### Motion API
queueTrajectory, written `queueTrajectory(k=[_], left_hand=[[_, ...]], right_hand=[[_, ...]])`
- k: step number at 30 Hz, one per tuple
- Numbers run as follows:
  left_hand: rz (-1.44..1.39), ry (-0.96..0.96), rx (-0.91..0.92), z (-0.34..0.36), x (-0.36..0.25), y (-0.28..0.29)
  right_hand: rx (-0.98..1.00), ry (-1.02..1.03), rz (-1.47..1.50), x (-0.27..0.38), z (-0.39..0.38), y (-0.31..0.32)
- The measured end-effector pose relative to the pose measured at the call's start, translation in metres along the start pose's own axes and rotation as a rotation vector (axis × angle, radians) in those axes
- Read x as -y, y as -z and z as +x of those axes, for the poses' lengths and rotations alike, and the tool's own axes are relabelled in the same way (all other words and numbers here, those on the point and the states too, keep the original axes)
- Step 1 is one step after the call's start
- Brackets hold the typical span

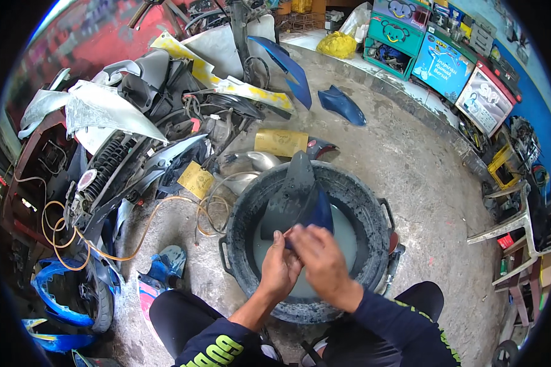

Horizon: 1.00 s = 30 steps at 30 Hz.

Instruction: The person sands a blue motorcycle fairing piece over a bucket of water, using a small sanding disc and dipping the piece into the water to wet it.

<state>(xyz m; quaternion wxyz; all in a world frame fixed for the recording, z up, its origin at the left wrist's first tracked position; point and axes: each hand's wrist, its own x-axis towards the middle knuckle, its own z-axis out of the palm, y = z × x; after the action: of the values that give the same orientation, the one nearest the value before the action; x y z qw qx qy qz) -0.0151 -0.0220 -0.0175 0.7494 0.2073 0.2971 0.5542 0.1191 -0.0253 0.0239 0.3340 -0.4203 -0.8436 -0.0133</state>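
A pointed motorcycle body panel [292,191], dull grey on top and dark blue along its right side, is tilted over a round black tub [243,223]. Cloudy grey water [344,241] fills the bottom of the tub. My left hand [278,269] is closed on the near end of the panel, thumb pointing up. Against that same end lies my right hand [324,263], its bent fingers smeared by motion. A small reddish bit shows between the hands; I cannot make out what it is.
Motorcycle parts [113,110] are heaped at the left, with a thin hose [156,211] looping toward the tub. Yellowish sandpaper sheets [281,142] lie beyond the tub, near a blue panel [343,105]. A white chair [520,220] stands at the right.
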Motion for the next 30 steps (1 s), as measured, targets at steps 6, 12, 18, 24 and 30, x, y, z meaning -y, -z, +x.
queueTrajectory(k=[6, 12, 18, 24, 30], left_hand=[[0.043, -0.020, 0.087, 0.002, -0.009, 0.005], [-0.061, 0.019, 0.067, 0.003, -0.010, -0.005], [-0.064, 0.013, 0.075, 0.002, -0.013, -0.013], [-0.073, 0.003, 0.033, 0.002, -0.022, -0.013], [0.118, 0.063, -0.051, -0.001, -0.030, -0.010]], right_hand=[[0.006, 0.010, 0.005, 0.023, 0.002, 0.005], [-0.028, -0.144, -0.030, -0.010, 0.012, -0.003], [-0.020, -0.127, -0.023, -0.022, 0.013, -0.001], [-0.030, -0.055, -0.093, -0.024, 0.020, -0.004], [0.013, 0.021, -0.026, 0.003, 0.010, 0.003]])
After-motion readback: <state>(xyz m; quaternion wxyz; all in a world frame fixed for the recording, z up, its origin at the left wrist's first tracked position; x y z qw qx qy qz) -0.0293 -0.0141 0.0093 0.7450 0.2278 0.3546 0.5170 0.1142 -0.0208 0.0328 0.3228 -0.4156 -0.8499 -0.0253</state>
